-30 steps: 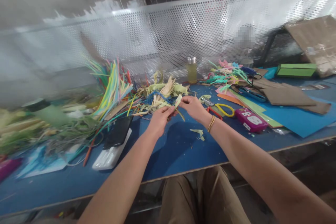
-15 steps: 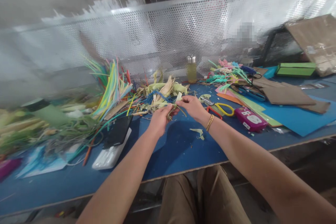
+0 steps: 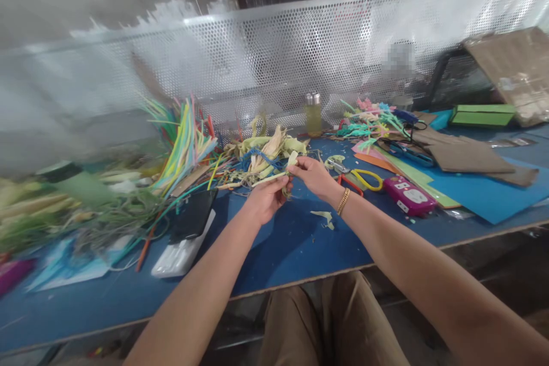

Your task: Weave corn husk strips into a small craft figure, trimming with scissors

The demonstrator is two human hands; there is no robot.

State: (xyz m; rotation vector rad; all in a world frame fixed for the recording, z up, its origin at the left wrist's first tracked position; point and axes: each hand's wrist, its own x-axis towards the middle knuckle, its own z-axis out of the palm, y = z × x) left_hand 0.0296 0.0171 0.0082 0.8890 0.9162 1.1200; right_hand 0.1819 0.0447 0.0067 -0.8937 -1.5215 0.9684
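My left hand (image 3: 269, 201) and my right hand (image 3: 316, 178) meet over the blue table, both closed on a pale green strip of corn husk (image 3: 292, 158). One end of the strip stands up above my right fingertips. Another pale length lies across the top of my left fingers, pointing left. The pinch itself is partly hidden by the fingers. Just behind my hands lies a heap of dry corn husks (image 3: 277, 146) with a coil of blue cord (image 3: 253, 157). A torn husk scrap (image 3: 325, 218) rests on the table below my right wrist.
Right of my hands lie yellow-handled scissors (image 3: 368, 179), a red handle (image 3: 349, 184) and a magenta device (image 3: 409, 195). Coloured pipe cleaners (image 3: 184, 148), a black phone (image 3: 193, 216) and a white case (image 3: 182, 254) are at left. A bottle (image 3: 313, 114) stands behind, before a perforated metal panel (image 3: 291, 57).
My left hand has turned slightly and its thumb now points more toward my right fingertips. A pale length of husk now shows across the left fingers. My right hand has barely moved.
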